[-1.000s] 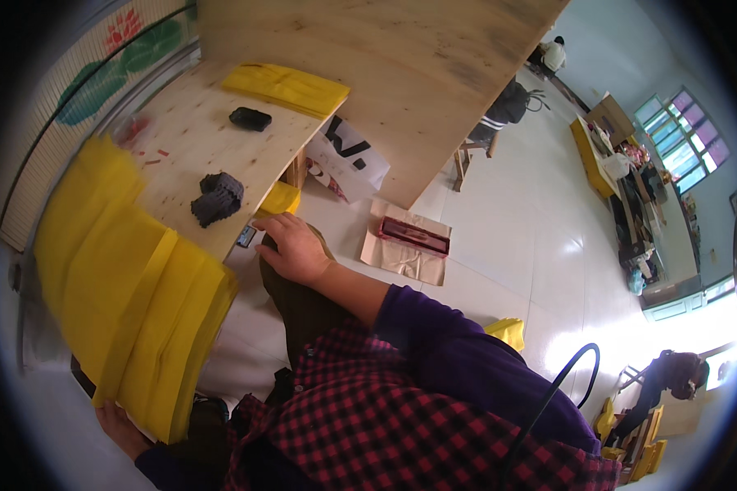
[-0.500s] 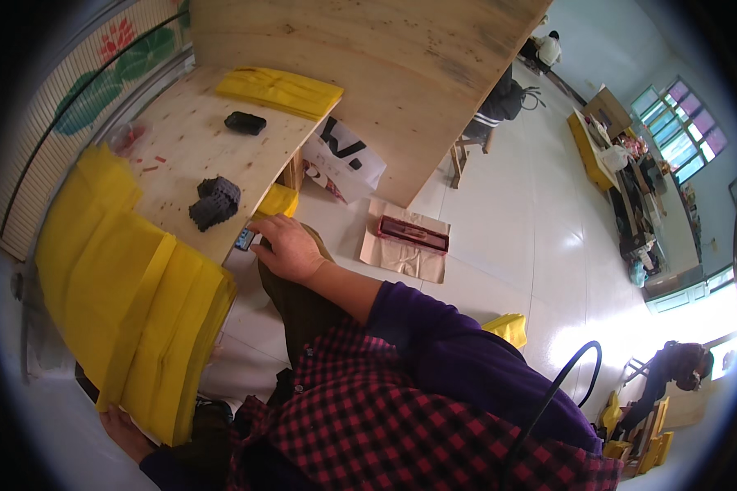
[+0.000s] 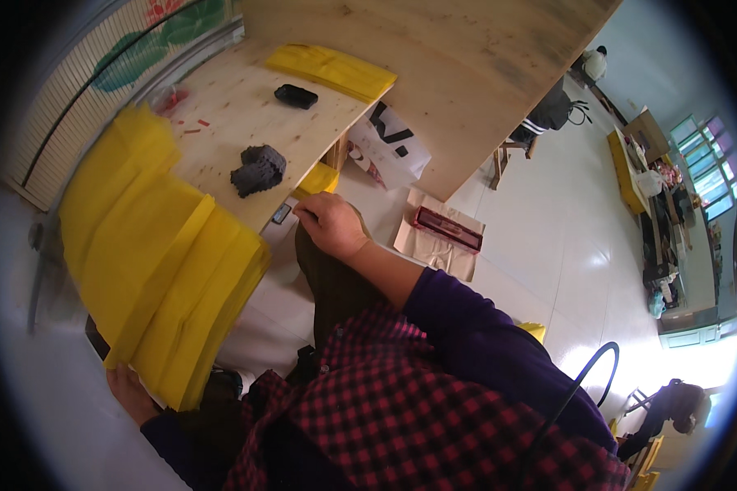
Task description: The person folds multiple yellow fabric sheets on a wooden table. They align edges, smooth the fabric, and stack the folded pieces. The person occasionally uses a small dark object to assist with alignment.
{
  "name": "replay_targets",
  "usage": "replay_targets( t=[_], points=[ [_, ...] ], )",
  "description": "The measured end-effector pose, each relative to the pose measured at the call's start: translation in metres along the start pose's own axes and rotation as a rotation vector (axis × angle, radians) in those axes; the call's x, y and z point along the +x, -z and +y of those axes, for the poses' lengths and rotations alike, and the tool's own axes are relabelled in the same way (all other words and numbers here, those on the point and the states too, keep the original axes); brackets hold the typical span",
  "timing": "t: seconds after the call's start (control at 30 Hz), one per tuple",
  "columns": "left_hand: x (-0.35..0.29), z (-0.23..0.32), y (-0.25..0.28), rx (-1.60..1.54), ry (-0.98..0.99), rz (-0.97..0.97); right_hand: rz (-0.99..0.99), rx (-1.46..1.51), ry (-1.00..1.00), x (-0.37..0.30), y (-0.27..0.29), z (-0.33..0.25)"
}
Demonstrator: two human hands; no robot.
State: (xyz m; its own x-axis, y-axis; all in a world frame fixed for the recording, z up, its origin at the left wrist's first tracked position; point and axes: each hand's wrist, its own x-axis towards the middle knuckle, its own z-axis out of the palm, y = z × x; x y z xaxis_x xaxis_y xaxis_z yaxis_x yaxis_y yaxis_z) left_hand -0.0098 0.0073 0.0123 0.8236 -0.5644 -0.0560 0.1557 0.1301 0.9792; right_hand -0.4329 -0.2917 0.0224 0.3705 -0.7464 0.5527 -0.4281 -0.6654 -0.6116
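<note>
A thick fanned stack of thin yellow sheets hangs over the near left edge of the wooden table. My left hand grips the lower edge of this stack, with its fingertips partly hidden under the sheets. Just off the table's right edge, above my knee, is my right hand. Its fingers are curled closed, and what they hold, if anything, cannot be seen. A small dark-framed object shows beside those fingers, at the table edge. Dark grey crumpled cloth lies on the tabletop.
A black oblong object and a folded yellow bundle lie farther back on the table. A tall wooden board borders it. On the floor are a white bag and a dark red box on brown paper.
The view has shifted, so the scene sits farther right. My right hand has come away from the table edge and its fingers have curled in. My left hand stays at the sheets' lower edge.
</note>
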Motion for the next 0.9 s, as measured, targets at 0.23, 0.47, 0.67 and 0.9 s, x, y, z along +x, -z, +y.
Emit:
replay_targets(
  t=[0.23, 0.47, 0.67, 0.9],
  points=[
    [-0.003, 0.006, -0.003, 0.035, -0.004, -0.001, -0.031, -0.001, -0.047, 0.002, 0.0, -0.006],
    [-0.001, 0.002, -0.001, 0.015, -0.019, 0.001, -0.03, 0.013, -0.027, 0.003, 0.002, -0.01],
    [-0.003, 0.004, -0.005, -0.007, -0.006, 0.009, -0.064, 0.018, -0.029, 0.005, 0.007, -0.013],
    [0.003, 0.001, 0.004, -0.014, 0.005, -0.02, -0.027, 0.038, -0.032, 0.005, 0.002, -0.012]
  ],
)
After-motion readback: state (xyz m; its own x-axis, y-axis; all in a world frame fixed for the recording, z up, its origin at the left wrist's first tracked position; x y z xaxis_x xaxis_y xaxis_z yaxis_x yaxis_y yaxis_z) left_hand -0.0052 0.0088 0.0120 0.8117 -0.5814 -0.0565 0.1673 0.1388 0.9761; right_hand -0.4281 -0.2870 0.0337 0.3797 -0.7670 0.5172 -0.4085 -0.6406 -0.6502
